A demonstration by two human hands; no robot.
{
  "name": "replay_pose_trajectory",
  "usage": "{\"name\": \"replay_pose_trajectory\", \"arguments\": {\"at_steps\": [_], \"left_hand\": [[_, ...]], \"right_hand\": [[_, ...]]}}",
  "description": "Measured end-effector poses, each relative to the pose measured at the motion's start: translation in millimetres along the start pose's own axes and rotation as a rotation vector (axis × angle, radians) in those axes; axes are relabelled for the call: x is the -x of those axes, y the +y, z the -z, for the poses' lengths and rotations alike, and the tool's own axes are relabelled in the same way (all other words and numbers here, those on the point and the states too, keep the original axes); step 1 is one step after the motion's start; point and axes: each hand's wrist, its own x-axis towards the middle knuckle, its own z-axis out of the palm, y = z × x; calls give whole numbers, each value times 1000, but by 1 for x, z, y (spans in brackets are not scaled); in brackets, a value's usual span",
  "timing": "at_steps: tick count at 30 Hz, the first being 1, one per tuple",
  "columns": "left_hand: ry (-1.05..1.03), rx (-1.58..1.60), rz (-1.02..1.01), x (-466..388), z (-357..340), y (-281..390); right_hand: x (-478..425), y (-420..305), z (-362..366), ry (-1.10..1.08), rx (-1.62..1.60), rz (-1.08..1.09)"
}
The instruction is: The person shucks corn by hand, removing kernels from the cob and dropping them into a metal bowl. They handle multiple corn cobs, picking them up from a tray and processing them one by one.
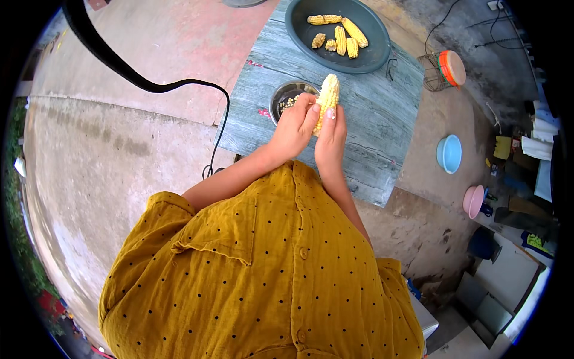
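Note:
An ear of yellow corn (pixel 330 92) stands tilted between my two hands, above the wood-patterned table. My right hand (pixel 330 134) grips its lower part from the right, the thumb lying on the kernels. From the left, my left hand (pixel 295 123) presses thumb and fingers against the ear's side. Just behind my left hand sits a round metal bowl (pixel 274 99) with loose kernels (pixel 287 104) in it; the hand hides part of this bowl. Farther back, a large dark green plastic basin (pixel 293 33) holds several corn ears and shorter pieces (pixel 341 40).
The table (pixel 367 152) has a pair of glasses (pixel 391 69) beside the basin. A black cable (pixel 228 107) runs past its left edge. On the floor at the right are a wire-frame stool (pixel 435 72), a blue basin (pixel 449 154) and a pink basin (pixel 473 202).

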Motion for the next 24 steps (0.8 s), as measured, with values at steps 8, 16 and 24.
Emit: {"name": "replay_pose_trajectory", "arguments": {"at_steps": [8, 16, 24], "left_hand": [[0, -27, -18, 4, -1, 17], [14, 232, 184, 4, -4, 4], [-25, 155, 24, 11, -12, 19]], "right_hand": [[14, -5, -1, 28, -65, -16], [15, 0, 0, 25, -312, -191], [7, -1, 3, 88, -233, -248]]}}
